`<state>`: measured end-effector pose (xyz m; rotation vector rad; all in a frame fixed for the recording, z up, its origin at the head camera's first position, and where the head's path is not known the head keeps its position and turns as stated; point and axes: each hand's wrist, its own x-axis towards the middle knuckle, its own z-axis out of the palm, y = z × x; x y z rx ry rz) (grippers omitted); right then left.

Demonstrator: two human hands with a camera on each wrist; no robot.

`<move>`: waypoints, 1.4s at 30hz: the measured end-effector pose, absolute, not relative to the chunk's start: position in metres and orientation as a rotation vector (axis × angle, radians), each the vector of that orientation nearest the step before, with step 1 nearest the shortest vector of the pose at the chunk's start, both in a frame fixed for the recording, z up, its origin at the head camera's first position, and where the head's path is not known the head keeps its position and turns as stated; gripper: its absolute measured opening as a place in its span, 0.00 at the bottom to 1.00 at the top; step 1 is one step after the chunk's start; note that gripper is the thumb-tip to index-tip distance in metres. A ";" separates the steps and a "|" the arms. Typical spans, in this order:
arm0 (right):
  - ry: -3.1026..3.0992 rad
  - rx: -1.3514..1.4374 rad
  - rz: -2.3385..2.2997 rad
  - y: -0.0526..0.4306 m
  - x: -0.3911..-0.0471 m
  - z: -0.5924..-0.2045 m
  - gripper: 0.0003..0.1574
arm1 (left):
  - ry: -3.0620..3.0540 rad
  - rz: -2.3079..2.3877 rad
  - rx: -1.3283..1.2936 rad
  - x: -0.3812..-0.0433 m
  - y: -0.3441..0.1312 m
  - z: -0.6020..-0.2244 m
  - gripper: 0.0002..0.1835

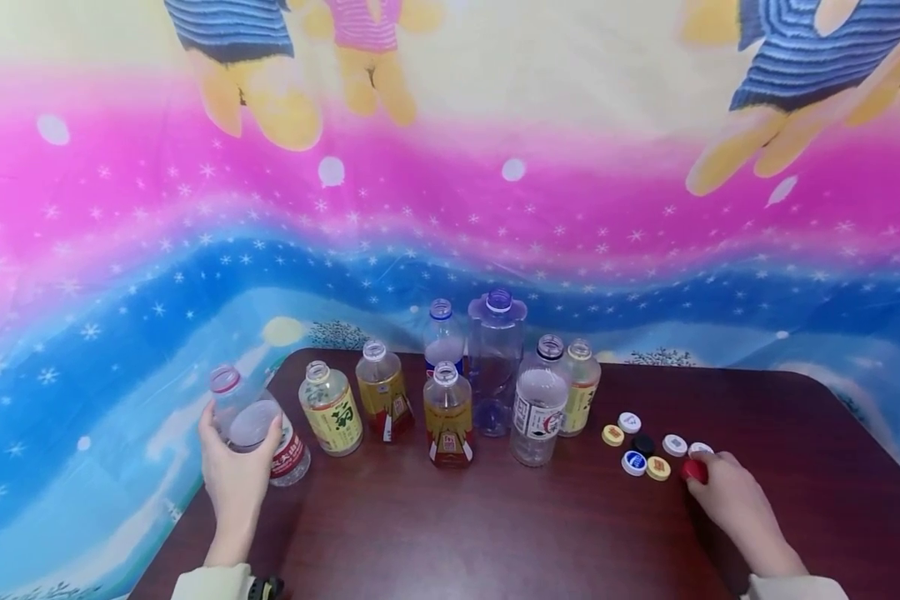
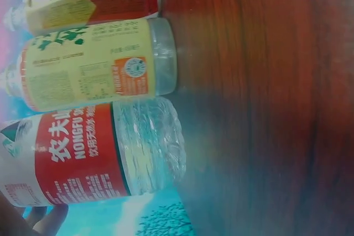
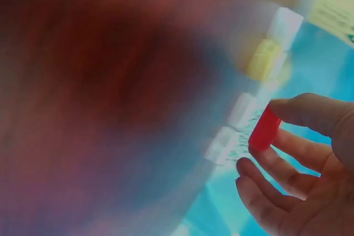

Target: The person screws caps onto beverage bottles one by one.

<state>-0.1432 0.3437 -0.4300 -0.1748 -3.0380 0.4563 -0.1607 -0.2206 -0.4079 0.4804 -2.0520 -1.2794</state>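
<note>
At the left edge of the dark reddish-brown wooden desk [image 1: 435, 533], the person's left hand [image 1: 236, 475] is curling round the upper part of a clear plastic bottle with a red-and-white label [image 1: 291, 458], thumb on one side and fingers on the other; the bottle is standing uncapped, its neck ringed in pinkish red. Toward the right edge, the right hand [image 1: 738, 496] is pinching a small round red plastic cap [image 1: 694, 472] between thumb and fingers, the other fingers curving loosely; whether that cap is touching the desk I cannot tell. Just beside it, white, yellow, black and blue round caps [image 1: 658, 468] are lying in a loose cluster. Between the hands, toward the far edge, more uncapped bottles are standing: a yellow-labelled clear bottle [image 1: 333, 421] nearest the gripped one, two gold-and-red-labelled bottles [image 1: 450, 425], a tall clear bottle with a purple neck [image 1: 497, 358], and a ridged clear bottle with a white label [image 1: 537, 421]. Behind the far edge, a pink-and-blue patterned cloth [image 1: 450, 200] is hanging.
</note>
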 end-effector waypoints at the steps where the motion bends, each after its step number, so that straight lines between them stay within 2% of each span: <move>1: -3.023 -0.177 0.477 0.342 -0.142 -0.426 0.27 | -2.050 -1.268 0.487 -0.158 -0.220 -0.407 0.47; 10: -2.706 -0.074 0.563 0.316 -0.127 -0.392 0.24 | -2.092 -1.184 0.363 -0.133 -0.206 -0.398 0.48; 24: -2.489 -0.008 0.647 0.264 -0.109 -0.341 0.22 | -2.327 -1.201 -0.067 -0.112 -0.121 -0.395 0.49; 35: -2.389 0.140 0.702 0.222 -0.103 -0.306 0.21 | -2.394 -1.248 -0.366 -0.126 -0.034 -0.402 0.47; 42: -2.355 0.229 0.772 0.196 -0.099 -0.290 0.18 | -2.429 -1.280 -0.503 -0.130 -0.004 -0.404 0.45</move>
